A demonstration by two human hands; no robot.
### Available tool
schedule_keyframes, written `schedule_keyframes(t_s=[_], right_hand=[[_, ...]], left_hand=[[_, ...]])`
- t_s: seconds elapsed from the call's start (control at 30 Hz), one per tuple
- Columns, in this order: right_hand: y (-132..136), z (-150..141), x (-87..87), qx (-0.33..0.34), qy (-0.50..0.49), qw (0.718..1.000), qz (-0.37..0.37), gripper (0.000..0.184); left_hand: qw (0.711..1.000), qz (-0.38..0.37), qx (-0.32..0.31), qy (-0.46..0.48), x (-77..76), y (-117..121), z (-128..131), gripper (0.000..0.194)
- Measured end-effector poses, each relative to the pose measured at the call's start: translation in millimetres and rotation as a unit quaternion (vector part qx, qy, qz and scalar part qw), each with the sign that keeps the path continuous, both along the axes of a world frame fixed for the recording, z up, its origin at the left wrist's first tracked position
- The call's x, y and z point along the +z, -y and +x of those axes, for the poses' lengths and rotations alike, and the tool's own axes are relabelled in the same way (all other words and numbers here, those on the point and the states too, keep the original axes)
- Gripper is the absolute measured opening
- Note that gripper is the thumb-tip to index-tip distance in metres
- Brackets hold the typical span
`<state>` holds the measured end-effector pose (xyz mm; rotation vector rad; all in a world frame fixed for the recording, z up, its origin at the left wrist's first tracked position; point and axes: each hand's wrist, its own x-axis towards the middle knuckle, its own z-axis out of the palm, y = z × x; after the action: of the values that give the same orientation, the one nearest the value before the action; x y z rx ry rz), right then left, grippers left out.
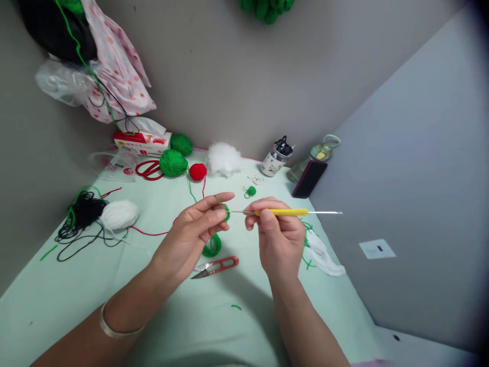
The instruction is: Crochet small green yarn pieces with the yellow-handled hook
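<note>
Between the thumb and fingers of my left hand [194, 224] is pinched a small green crochet piece [226, 213]. Green yarn runs from it over my raised index finger. My right hand [280, 234] grips the yellow handle of a double-ended crochet hook [284, 212]. Its left metal end reaches to the green piece; whether the tip is inside a stitch I cannot tell. The other metal end points right. Under my left hand lies a coil of green yarn [212, 246], partly hidden by the fingers. Red-handled thread snips [217, 265] lie on the table just nearer to me.
Green yarn balls [173, 163], a red ball [197, 172], red-handled scissors [148, 169], white stuffing [223, 159] and a tissue box [143, 142] line the back. Left are black yarn [86, 211] and a white ball [119, 215]. Right stand a jar [273, 162], a phone [309, 179] and a bottle [321, 152].
</note>
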<state>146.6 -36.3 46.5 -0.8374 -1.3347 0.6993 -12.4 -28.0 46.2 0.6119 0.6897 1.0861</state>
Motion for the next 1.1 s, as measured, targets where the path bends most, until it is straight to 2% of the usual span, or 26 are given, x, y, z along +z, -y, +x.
schedule_keyframes(t_s=[0.07,0.2,0.4,0.47,0.63,0.73,0.8,0.93,1.03,1.1], right_hand=[[0,-3,-0.7,0.019,0.017,1.0,-0.006,0.015],[0,-4,-3.9,-0.005,0.053,0.998,0.022,0.015],[-3,3,-4.4,0.077,-0.057,0.995,-0.04,0.016],[-4,4,-3.6,0.088,-0.061,0.993,-0.044,0.019],[1,6,0.3,0.067,-0.002,0.997,-0.033,0.021],[6,8,2.2,0.034,0.071,0.997,0.027,0.021],[9,8,3.0,0.008,0.147,0.985,0.086,0.023],[11,6,1.5,-0.025,0.265,0.944,0.197,0.024],[10,3,-4.1,-0.074,0.331,0.912,0.233,0.028],[9,2,-7.9,-0.112,0.366,0.891,0.245,0.032]], left_hand=[[0.999,0.04,0.003,-0.029,1.5,3,2,0.028],[0.997,0.061,0.023,-0.052,2.4,7,5,0.035],[0.996,0.054,0.013,-0.075,2.5,7,1,0.032],[0.995,0.054,0.009,-0.086,3.3,7,0,0.03],[0.992,0.061,0.028,-0.103,4.5,8,0,0.025],[0.988,0.082,0.045,-0.12,1.9,9,0,0.025],[0.985,0.098,0.057,-0.13,-0.4,9,1,0.027],[0.981,0.115,0.079,-0.135,-2.1,10,4,0.035],[0.987,0.095,0.077,-0.101,-0.5,12,7,0.038],[0.997,0.052,0.043,-0.044,0.9,11,9,0.043]])
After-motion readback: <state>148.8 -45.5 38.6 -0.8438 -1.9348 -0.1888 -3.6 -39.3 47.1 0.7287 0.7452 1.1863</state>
